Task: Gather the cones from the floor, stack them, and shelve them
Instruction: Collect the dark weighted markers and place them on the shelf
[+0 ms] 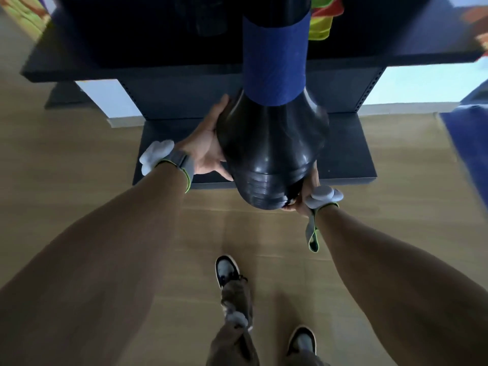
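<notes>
Firmly, the left hand (208, 143) lies spread flat against the side of the stack of glossy black cones with a blue band round the neck (272, 143), fingers open along its flared skirt, thumb underneath toward the layered rims. The right hand (303, 196) cups the stacked bases from below at the near end; most of it is hidden behind the stack, so how its fingers lie cannot be told. Both wrists wear grey straps with green edging. The stack is held off the floor, tilted with its tip pointing away into the dark metal shelving unit (163, 72), above the unit's low bottom shelf (343, 151). Bright yellow-green and orange cones (320, 25) sit on an upper shelf just right of the tip. Below, two sneakers stand on the tan wooden floor (92, 143).
</notes>
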Demonstrator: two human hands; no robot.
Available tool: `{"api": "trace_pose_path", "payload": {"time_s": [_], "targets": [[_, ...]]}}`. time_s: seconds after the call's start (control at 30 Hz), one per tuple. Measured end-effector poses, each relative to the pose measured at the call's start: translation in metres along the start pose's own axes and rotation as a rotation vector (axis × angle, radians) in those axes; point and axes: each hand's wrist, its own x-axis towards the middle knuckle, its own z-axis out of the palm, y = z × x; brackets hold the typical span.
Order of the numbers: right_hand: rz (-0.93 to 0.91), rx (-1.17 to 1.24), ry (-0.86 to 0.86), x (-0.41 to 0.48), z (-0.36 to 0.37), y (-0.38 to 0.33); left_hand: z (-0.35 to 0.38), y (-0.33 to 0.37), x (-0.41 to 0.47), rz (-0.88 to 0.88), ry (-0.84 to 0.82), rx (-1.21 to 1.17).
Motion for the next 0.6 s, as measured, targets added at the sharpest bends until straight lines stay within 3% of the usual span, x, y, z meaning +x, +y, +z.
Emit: {"api": "trace_pose_path", "payload": {"time_s": [0.1,0.27,0.6], "targets": [[0.008,-0.026,-0.079,-0.065,0.039,-0.016,0.006,0.037,-0.080,0.043,0.023,-0.017],[-0.044,-0.188,-0.045,-0.142,0.105,-0.043,0.000,0.096,-0.182,0.119,0.169,-0.142],[0.019,-0.165,-0.125,-0.175,0.247,-0.112,-0.074,0.210,-0.245,0.151,0.250,-0.197]]}}
